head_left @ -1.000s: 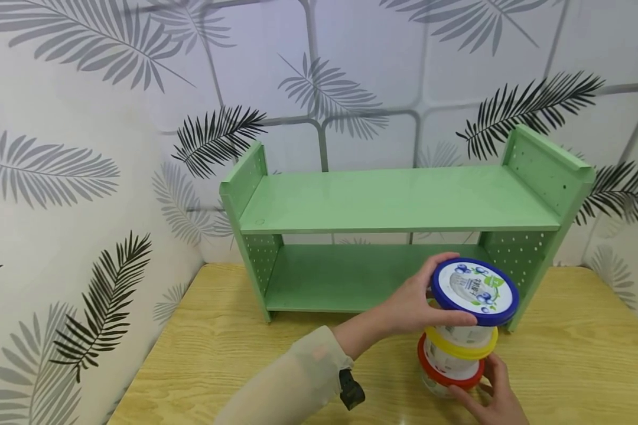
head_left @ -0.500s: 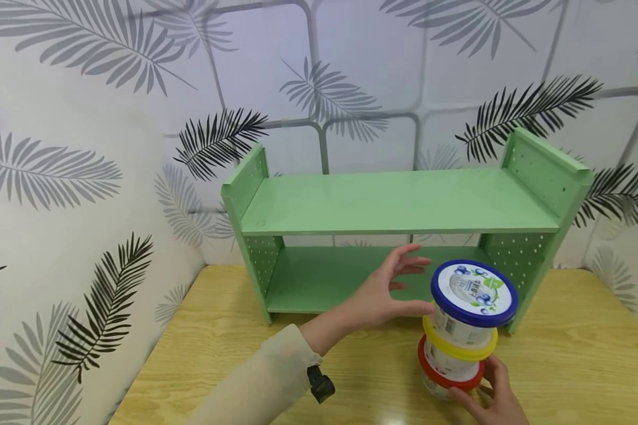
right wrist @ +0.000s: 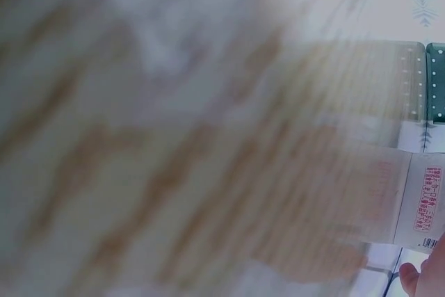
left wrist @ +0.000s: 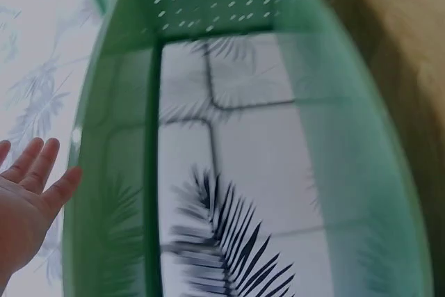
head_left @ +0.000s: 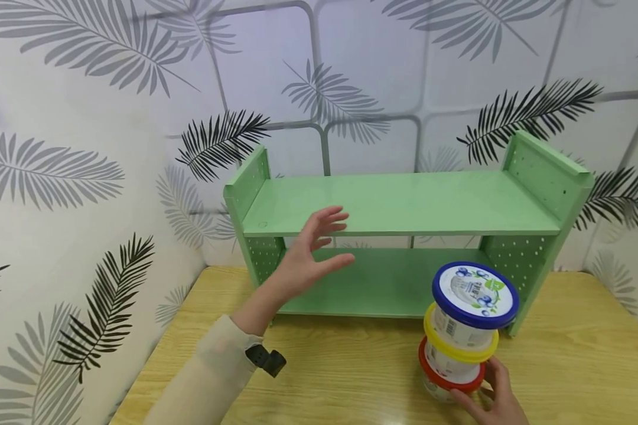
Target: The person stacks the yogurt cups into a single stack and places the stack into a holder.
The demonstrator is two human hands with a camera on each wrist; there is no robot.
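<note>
Three round white tubs are stacked on the wooden table at the right front in the head view. A blue-lidded tub (head_left: pixel 475 295) with blueberries printed on its lid tops the stack, a yellow-lidded tub (head_left: pixel 459 348) is in the middle, and a red-lidded tub (head_left: pixel 440 381) is at the bottom. My right hand (head_left: pixel 493 398) holds the bottom tub, thumb in front and fingers around its right side. My left hand (head_left: pixel 313 251) is raised in front of the green shelf (head_left: pixel 399 203), fingers spread and holding nothing. Part of a tub (right wrist: pixel 421 199) shows beside my right fingers in the right wrist view.
The two-level shelf stands behind the stack, with a perforated side panel (head_left: pixel 542 177) at its right end. Leaf-patterned wall covering (head_left: pixel 372 65) rises behind it. The wooden table (head_left: pixel 351 378) extends in front. A blurred surface fills much of the right wrist view.
My left hand has let go of the blue-lidded tub and moved left and up, in front of the shelf. My right hand and the stack stay in place.
</note>
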